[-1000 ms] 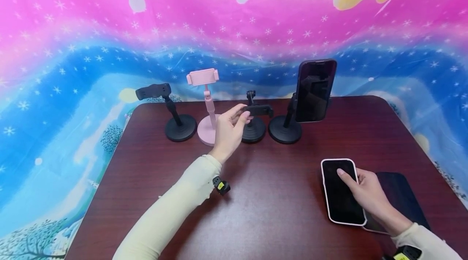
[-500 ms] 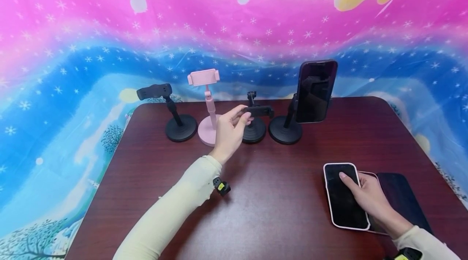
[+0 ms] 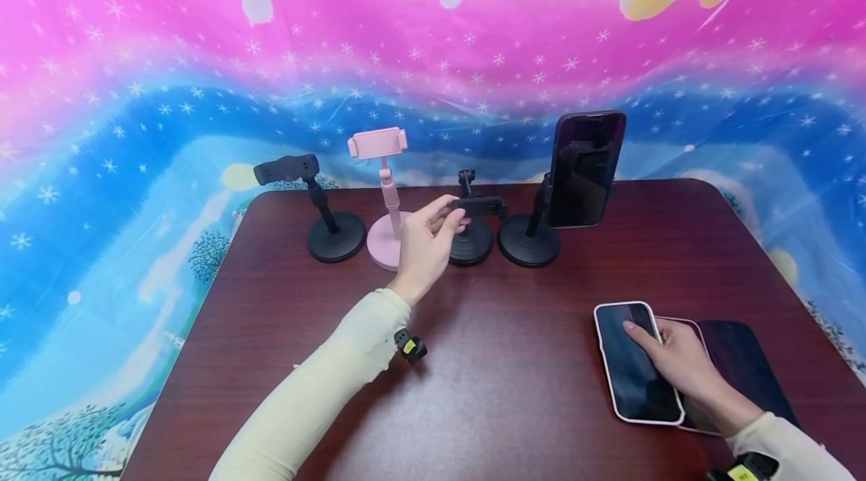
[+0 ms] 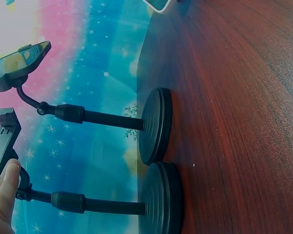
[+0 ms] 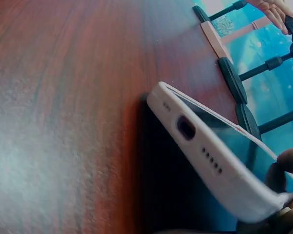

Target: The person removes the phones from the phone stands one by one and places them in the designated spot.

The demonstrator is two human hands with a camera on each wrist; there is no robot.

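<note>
In the head view my left hand [image 3: 424,244] pinches the left end of a black clamp [image 3: 482,206] on the third phone stand from the left, whose round base [image 3: 470,244] stands on the table. The left wrist view shows a finger [image 4: 8,187] of that hand against the clamp. On the right, my right hand [image 3: 690,361] holds a smartphone [image 3: 632,368] in a white case, thumb over its dark screen. The case's bottom edge [image 5: 214,156], with its charging port, faces the right wrist camera. My fingers behind the phone are mostly hidden.
A black phone stand [image 3: 334,237] and a pink phone stand [image 3: 389,192] stand left of my left hand. To its right, another black stand [image 3: 528,240] carries a dark phone [image 3: 587,169]. Beneath and beside my right hand lie a pink-edged phone [image 3: 697,421] and a dark phone [image 3: 744,361].
The white-cased phone in my right hand has come slightly lower, and its screen now catches a bluish reflection. My left hand stays at the clamp.
</note>
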